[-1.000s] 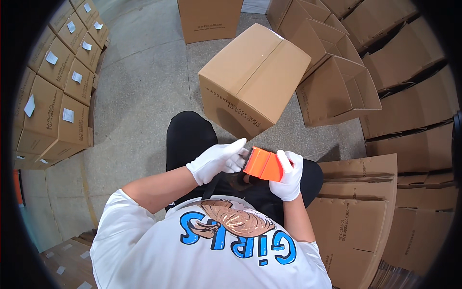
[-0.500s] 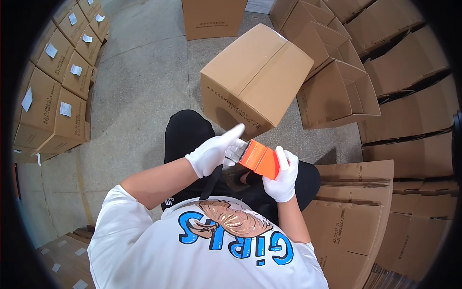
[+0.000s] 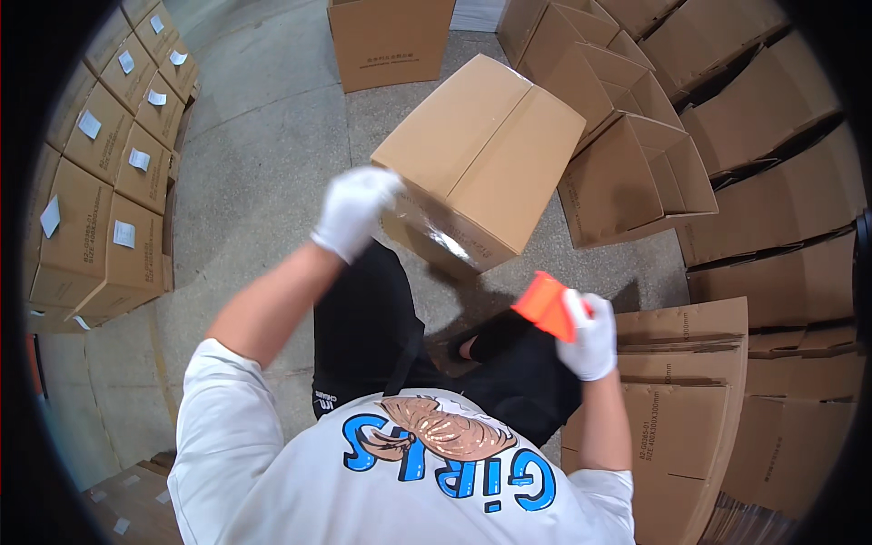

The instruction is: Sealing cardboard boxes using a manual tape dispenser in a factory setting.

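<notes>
My white-gloved left hand [image 3: 352, 214] is raised by the near left corner of a closed cardboard box [image 3: 481, 145]. Motion blurs its fingers, so their grip cannot be made out. A shiny clear strip [image 3: 440, 238], which looks like packing tape, shows on the box's near side beside this hand. Over my right thigh, my gloved right hand [image 3: 589, 338] is closed around an orange tape dispenser [image 3: 543, 304], held apart from the box. A straight seam runs across the box's top.
Open empty cartons [image 3: 636, 177] stand right of the box, another carton [image 3: 391, 45] beyond it. Flattened cardboard sheets [image 3: 654, 427] stand upright by my right arm. Labelled boxes [image 3: 77, 213] are stacked at the left. Grey concrete floor [image 3: 254, 173] lies between.
My hands have moved apart. The left went up and left to the box's corner; the right carried the dispenser right. A shiny strip now shows on the box's near side.
</notes>
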Tool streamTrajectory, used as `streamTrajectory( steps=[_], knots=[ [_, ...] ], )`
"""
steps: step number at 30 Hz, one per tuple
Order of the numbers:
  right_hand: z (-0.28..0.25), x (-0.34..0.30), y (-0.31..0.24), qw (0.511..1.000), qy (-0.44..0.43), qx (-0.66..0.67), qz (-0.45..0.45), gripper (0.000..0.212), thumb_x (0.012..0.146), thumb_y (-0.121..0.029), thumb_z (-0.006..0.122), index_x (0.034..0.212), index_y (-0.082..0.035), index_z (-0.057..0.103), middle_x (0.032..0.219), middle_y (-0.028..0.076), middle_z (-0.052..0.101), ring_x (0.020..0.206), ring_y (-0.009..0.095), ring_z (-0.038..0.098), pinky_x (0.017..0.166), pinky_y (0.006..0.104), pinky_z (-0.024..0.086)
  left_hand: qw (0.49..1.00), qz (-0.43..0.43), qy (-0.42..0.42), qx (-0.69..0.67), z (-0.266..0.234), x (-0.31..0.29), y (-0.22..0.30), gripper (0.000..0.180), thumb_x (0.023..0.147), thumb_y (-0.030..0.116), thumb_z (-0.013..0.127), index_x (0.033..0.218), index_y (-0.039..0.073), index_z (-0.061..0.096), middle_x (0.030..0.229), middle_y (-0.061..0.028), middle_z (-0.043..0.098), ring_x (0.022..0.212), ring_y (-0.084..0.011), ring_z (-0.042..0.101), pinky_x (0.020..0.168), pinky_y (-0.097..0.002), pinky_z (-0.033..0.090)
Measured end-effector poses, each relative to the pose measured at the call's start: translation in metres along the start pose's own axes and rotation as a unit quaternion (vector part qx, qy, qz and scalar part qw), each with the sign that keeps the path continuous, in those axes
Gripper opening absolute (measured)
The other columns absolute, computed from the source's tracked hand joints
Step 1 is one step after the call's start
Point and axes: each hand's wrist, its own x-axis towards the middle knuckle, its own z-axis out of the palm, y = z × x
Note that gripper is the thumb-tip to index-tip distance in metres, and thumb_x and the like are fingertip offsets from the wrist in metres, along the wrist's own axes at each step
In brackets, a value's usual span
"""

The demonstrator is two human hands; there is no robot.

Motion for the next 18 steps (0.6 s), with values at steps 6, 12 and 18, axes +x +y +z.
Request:
streamTrajectory(
  steps=[6, 12, 18],
  knots=[
    [-0.044, -0.049, 0.061, 0.993, -0.043, -0.085, 0.066, 0.079, 0.064, 0.011, 0.065, 0.138, -0.009, 0.047, 0.104, 0.018, 0.053, 0.089, 0.036, 0.055, 0.079, 0.0428, 0.048, 0.829, -0.446, -0.003, -0.338, -0.023, 0.029, -0.106, 0.022, 0.089, 0.029, 0.070, 0.087, 0.008, 0.070, 0.070, 0.0062, 0.056, 0.061, -0.0029, 0.042, 0.054, -0.0211, 0.033],
    [-0.034, -0.037, 0.057, 0.992, -0.072, -0.093, 0.041, 0.081, 0.063, 0.013, 0.063, 0.139, -0.011, 0.047, 0.103, 0.017, 0.053, 0.083, 0.035, 0.054, 0.073, 0.0424, 0.047, 0.857, -0.438, 0.028, -0.271, 0.014, 0.034, -0.125, 0.023, 0.079, 0.032, 0.080, 0.082, 0.013, 0.068, 0.070, 0.0072, 0.056, 0.064, -0.0052, 0.045, 0.058, -0.0230, 0.036],
    [-0.029, -0.019, 0.055, 0.990, -0.105, -0.087, 0.044, 0.075, 0.064, 0.010, 0.063, 0.135, -0.010, 0.051, 0.098, 0.017, 0.056, 0.082, 0.036, 0.055, 0.073, 0.0433, 0.047, 0.858, -0.424, 0.032, -0.288, 0.026, 0.033, -0.146, 0.022, 0.081, 0.031, 0.079, 0.084, 0.013, 0.067, 0.067, 0.0089, 0.052, 0.059, -0.0040, 0.041, 0.054, -0.0222, 0.033]
  ],
)
